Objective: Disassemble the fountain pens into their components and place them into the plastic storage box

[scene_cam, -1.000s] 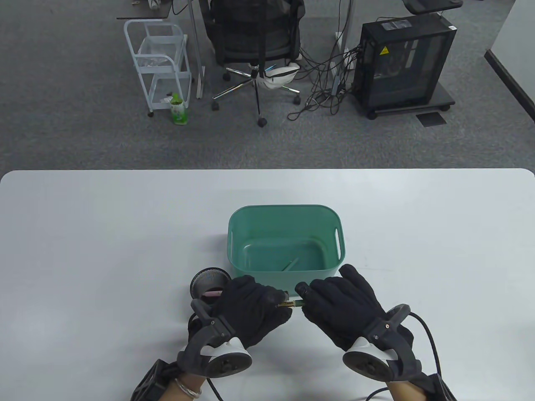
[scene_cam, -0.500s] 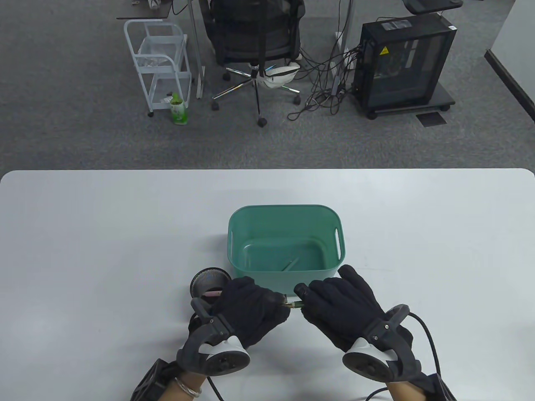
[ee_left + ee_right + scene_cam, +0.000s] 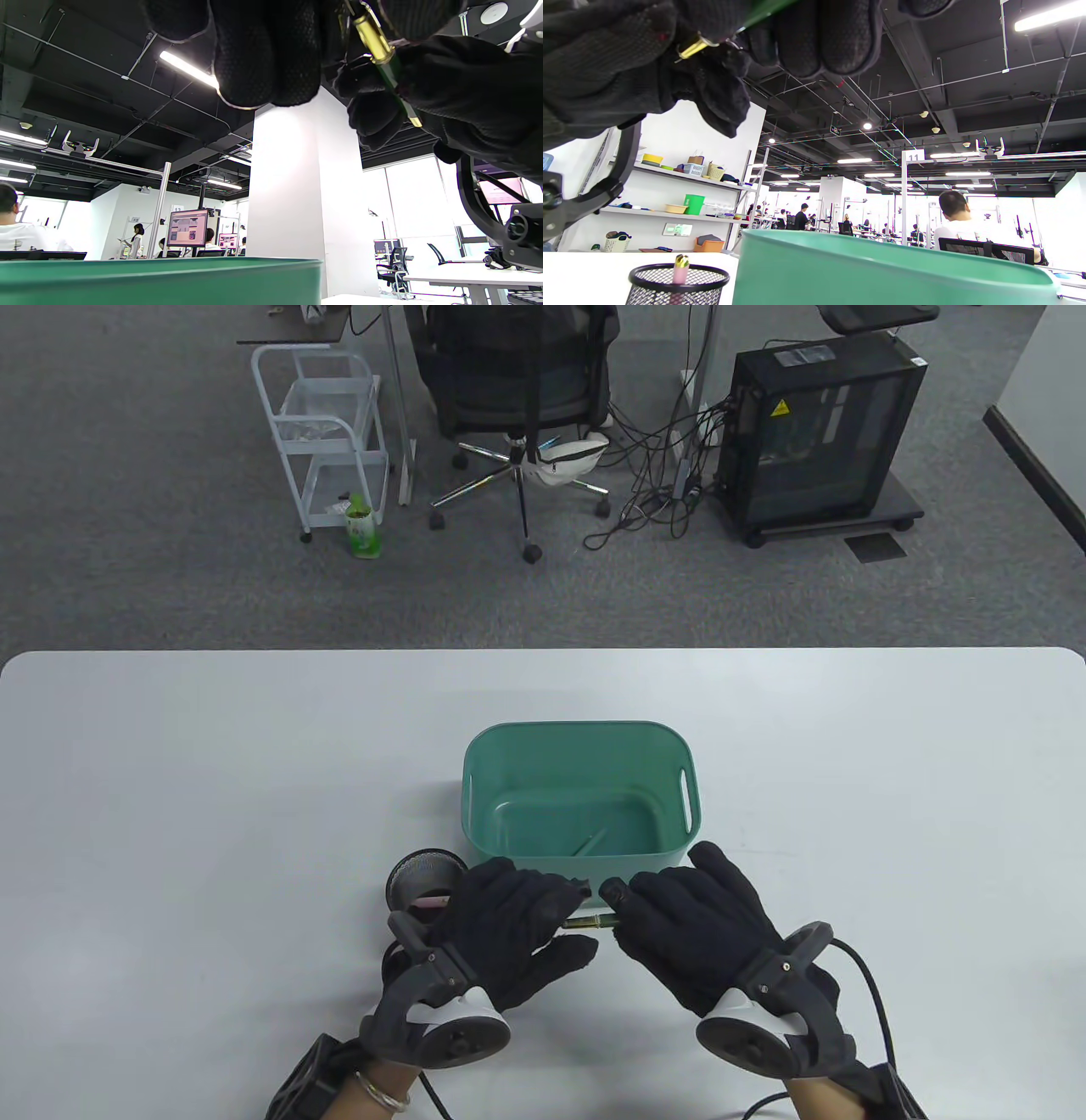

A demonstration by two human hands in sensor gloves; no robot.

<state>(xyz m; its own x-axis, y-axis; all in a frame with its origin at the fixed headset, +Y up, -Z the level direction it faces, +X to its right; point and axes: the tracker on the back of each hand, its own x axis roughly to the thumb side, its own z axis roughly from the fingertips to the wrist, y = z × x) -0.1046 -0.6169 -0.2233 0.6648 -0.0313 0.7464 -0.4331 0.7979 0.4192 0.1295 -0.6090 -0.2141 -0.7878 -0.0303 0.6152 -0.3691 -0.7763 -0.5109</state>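
I have both gloved hands low over the white bench [image 3: 212, 780], just in front of the green plastic storage box [image 3: 582, 734], and the fountain pen [image 3: 587, 922] runs across the narrow gap between them. My right hand [image 3: 700, 929] is curled round the pen's green barrel; from the left wrist view the barrel [image 3: 396, 80] passes between the right fingers [image 3: 375, 118], with a small gold tip poking out beyond them. My left hand [image 3: 509, 929] is closed on the other end, where a gold band [image 3: 373, 36] sits right against the glove; the fingers [image 3: 265, 51] are folded over it, thumb stretched out below in the table view (how much pen is buried inside that fist I cannot tell). From the right wrist view the gold ring [image 3: 691, 46] shows at the edge of the left glove, and the green barrel vanishes up under my right fingers [image 3: 840, 38]. Inside the box a slim green pen part [image 3: 590, 842] lies on the floor, well apart from the hands. A black mesh pen cup [image 3: 424, 878] stands just left of the box, touching my left hand's outline, with a pink pen [image 3: 681, 267] standing in it.
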